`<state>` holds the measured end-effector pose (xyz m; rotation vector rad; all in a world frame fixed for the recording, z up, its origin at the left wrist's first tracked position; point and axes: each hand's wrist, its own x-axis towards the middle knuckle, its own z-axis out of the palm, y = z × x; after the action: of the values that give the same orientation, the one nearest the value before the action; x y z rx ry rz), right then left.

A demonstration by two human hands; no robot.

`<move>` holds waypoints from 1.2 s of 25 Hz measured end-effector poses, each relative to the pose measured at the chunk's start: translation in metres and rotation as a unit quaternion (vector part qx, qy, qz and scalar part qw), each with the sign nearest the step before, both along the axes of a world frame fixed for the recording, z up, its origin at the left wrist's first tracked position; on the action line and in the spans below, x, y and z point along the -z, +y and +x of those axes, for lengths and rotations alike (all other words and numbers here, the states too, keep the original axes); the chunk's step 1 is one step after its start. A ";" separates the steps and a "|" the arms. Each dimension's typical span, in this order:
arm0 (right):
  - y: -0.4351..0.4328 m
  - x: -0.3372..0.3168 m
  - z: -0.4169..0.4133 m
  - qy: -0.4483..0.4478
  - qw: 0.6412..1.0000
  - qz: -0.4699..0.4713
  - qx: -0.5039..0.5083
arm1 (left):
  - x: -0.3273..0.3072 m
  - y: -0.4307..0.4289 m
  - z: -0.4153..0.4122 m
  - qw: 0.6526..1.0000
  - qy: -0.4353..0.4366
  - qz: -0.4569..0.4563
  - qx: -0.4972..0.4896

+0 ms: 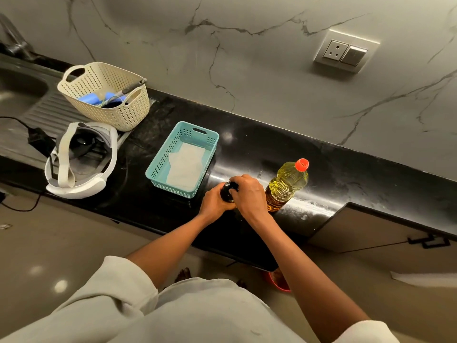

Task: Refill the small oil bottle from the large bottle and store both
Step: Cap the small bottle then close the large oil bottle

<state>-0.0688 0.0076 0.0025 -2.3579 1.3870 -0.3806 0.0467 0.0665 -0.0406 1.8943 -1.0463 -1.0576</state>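
The small oil bottle (227,193), dark with a black top, stands on the black counter (346,169) near its front edge. My left hand (214,201) wraps around its body. My right hand (249,194) grips its black cap from above, hiding most of it. The large oil bottle (286,185), clear plastic with yellow oil and a red cap on, stands upright just right of my right hand.
A teal plastic basket (158,167) lined with white paper sits left of the bottles. Further left are a cream perforated basket (108,112) holding utensils, a white headset (81,162), and a sink (19,85). A wall socket (346,52) is on the marble backsplash.
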 end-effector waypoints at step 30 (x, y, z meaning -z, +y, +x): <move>0.056 0.070 -0.131 0.037 0.987 0.101 0.123 | 0.059 0.063 -0.060 0.889 -0.368 0.042 0.270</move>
<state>-0.2003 0.0634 -0.0670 -2.0638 1.6743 -0.2077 -0.0128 0.1290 -0.0992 2.1881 -2.0796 -0.6431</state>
